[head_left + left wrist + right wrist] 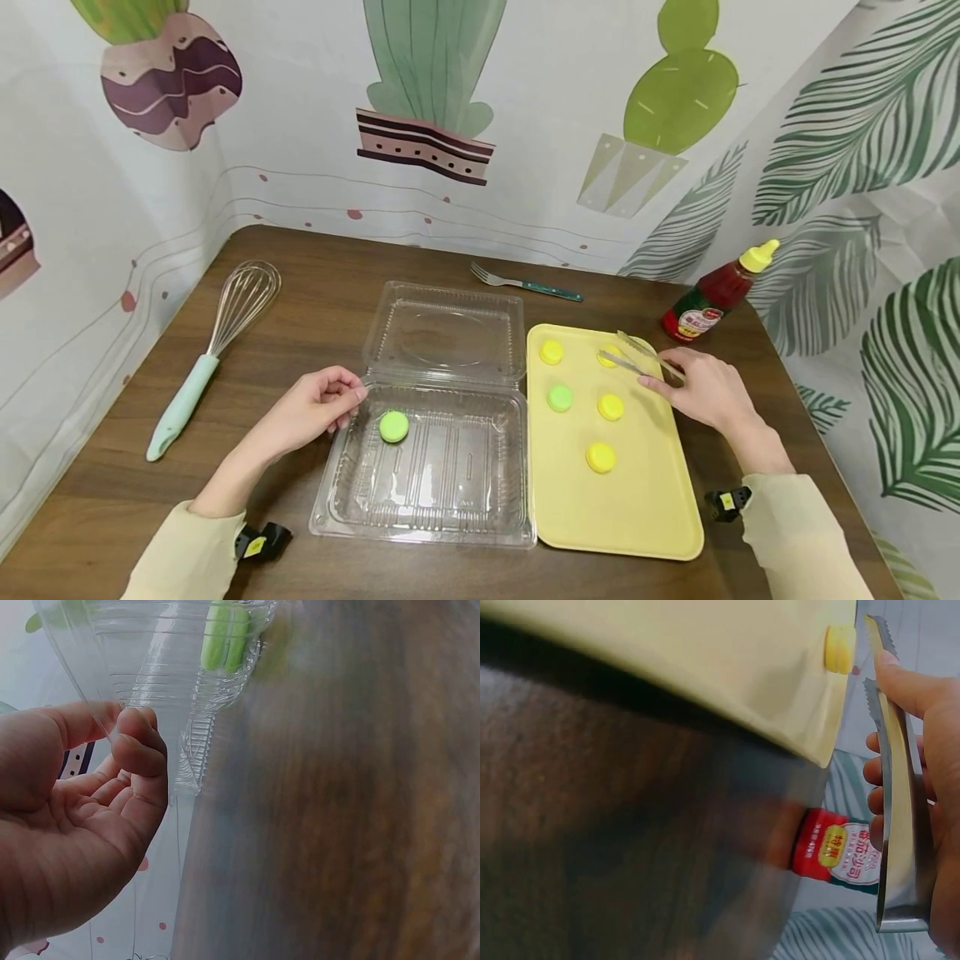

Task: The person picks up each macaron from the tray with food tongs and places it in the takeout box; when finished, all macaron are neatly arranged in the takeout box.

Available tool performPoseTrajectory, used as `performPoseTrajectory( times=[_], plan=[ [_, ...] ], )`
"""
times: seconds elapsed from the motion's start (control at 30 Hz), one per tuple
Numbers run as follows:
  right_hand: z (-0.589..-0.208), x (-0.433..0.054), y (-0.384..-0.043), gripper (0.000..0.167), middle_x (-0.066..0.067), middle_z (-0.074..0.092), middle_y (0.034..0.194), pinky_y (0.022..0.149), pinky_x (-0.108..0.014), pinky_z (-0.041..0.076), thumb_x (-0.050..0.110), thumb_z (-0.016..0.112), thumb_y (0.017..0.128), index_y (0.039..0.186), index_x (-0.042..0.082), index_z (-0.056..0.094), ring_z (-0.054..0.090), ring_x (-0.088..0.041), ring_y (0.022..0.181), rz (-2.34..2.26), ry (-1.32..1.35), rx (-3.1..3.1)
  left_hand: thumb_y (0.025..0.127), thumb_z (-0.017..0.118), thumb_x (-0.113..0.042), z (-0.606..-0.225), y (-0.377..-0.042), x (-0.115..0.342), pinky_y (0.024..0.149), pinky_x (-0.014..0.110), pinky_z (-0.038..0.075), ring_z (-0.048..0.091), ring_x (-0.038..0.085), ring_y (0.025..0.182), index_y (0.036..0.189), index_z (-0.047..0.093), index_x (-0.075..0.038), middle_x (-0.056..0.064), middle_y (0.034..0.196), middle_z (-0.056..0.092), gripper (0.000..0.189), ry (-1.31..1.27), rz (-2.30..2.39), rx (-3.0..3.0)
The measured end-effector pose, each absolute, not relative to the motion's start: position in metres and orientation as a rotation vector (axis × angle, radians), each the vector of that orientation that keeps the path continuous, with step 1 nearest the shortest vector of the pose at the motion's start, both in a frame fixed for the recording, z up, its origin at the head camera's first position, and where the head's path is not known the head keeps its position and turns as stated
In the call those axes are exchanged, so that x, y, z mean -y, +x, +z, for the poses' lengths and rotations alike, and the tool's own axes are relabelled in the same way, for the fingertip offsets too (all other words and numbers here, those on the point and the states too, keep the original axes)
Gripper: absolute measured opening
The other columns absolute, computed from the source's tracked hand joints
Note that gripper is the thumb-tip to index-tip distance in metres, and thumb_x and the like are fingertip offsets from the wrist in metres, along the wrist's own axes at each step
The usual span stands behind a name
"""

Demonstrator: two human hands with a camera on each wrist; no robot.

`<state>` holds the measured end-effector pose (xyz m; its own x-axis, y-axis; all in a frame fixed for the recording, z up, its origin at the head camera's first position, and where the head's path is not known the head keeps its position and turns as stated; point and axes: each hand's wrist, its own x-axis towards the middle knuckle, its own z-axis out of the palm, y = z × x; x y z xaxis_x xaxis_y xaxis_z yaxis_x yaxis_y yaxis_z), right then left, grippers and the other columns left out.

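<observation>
My left hand (315, 408) pinches the left rim of a clear plastic clamshell box (450, 533), whose lid (442, 333) lies opened back behind it. One green macaron (393, 427) sits in the box's far left part. In my right hand (708, 387) I hold metal tongs (900, 810), their tips apart and above the far right of a yellow tray (622, 521). Under the tips is a yellow macaron (609, 357); whether they touch it I cannot tell. Also on the tray are a green macaron (559, 397) and several yellow ones, including a near one (601, 457).
Behind the tray's right corner stands a red sauce bottle (708, 300) with a yellow cap. A fork (528, 285) lies beyond the box and tray. At the left of the wooden table (300, 283) is a whisk (198, 383). Patterned cloth (300, 108) rises behind the table.
</observation>
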<state>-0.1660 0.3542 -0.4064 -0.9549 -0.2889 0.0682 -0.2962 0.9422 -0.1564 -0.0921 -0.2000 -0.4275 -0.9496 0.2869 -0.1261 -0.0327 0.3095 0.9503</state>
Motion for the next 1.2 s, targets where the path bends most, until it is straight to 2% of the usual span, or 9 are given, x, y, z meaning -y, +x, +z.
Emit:
performPoseTrajectory(
  times=[0.23, 0.47, 0.67, 1.2],
  plan=[
    [-0.4135, -0.3577, -0.1643, 0.059, -0.018, 0.069, 0.113, 0.075, -0.058, 0.051, 0.055, 0.068, 0.09, 0.12, 0.004, 0.068, 0.065, -0.038, 0.097, 0.267, 0.479, 3.061, 0.1, 0.062, -0.011, -0.431, -0.092, 0.1996, 0.05, 0.027, 0.047, 0.054, 0.014, 0.059, 0.103, 0.058, 0.008, 0.008, 0.076, 0.058, 0.02, 0.218, 1.672, -2.312],
    [-0.4158, -0.357, -0.1642, 0.053, -0.016, 0.07, 0.11, 0.074, -0.056, 0.052, 0.049, 0.07, 0.09, 0.118, 0.004, 0.07, 0.065, -0.035, 0.091, 0.279, 0.508, 3.056, 0.1, 0.061, -0.012, -0.431, -0.0919, 0.2011, 0.05, 0.027, 0.048, 0.055, 0.014, 0.059, 0.103, 0.058, 0.008, 0.008, 0.076, 0.058, 0.02, 0.228, 1.667, -2.324],
    [-0.4169, -0.356, -0.1646, 0.053, -0.018, 0.07, 0.112, 0.078, -0.059, 0.051, 0.049, 0.07, 0.091, 0.118, 0.004, 0.07, 0.065, -0.037, 0.096, 0.274, 0.51, 3.072, 0.099, 0.062, -0.011, -0.4319, -0.0921, 0.2002, 0.05, 0.027, 0.048, 0.054, 0.014, 0.058, 0.103, 0.058, 0.009, 0.009, 0.076, 0.058, 0.02, 0.216, 1.673, -2.315],
    [-0.416, -0.3561, -0.1633, 0.045, -0.016, 0.071, 0.108, 0.074, -0.057, 0.052, 0.043, 0.07, 0.092, 0.115, 0.004, 0.072, 0.066, -0.036, 0.092, 0.284, 0.534, 3.042, 0.099, 0.062, -0.01, -0.4322, -0.0926, 0.1996, 0.05, 0.027, 0.047, 0.054, 0.015, 0.058, 0.103, 0.058, 0.008, 0.009, 0.075, 0.058, 0.019, 0.22, 1.674, -2.317]
  ],
)
